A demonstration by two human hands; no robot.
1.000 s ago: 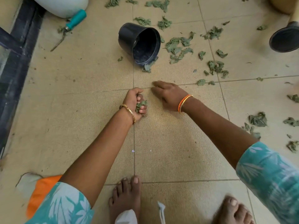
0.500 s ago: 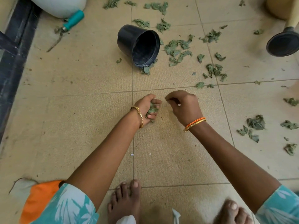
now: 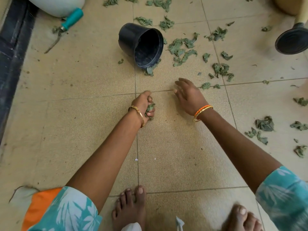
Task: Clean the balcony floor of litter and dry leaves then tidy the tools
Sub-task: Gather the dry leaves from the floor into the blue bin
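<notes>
My left hand [image 3: 143, 104] grips a bunch of dry green leaves [image 3: 149, 108] just above the beige tiled floor [image 3: 83, 124]. My right hand [image 3: 188, 95] hovers to its right with fingers spread and relaxed, holding nothing. A black plastic pot [image 3: 141, 45] lies on its side beyond both hands, its mouth facing me. Dry leaves [image 3: 183, 49] are scattered to the right of the pot. More leaves [image 3: 264, 125] lie at the far right. A hand tool with a teal handle [image 3: 71, 20] lies at the upper left.
A white rounded pot [image 3: 58, 4] stands at the top left by a dark door track [image 3: 11, 55]. Another black pot [image 3: 293, 40] sits at the upper right. My bare feet [image 3: 130, 209] are at the bottom, beside an orange cloth [image 3: 40, 205].
My right hand has opened and moved away from my left hand, up and to the right. My left hand has closed tighter on the leaves and dropped slightly.
</notes>
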